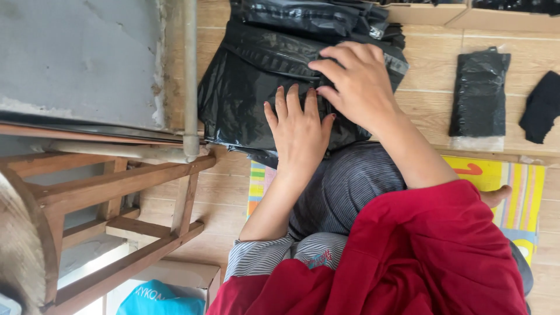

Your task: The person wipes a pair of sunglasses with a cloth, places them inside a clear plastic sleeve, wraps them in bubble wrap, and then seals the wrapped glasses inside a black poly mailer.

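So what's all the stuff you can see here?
plastic bag: one, black, on the floor under both hands
packet: one, black, on the floor at right
cloth: one, black, beside the packet
mat: one, yellow and striped, under the person
stool: one, brown wood, at left
boxes: two, cardboard, top edge
left hand: flat on the bag, grip open
right hand: flat on the bag, grip open

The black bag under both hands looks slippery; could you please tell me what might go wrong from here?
1. The glossy black bag may slide on the smooth floor under the flat left hand and right hand, neither of which grips it.
2. The thin film might snag on the metal pole or wooden stool beside its edge.
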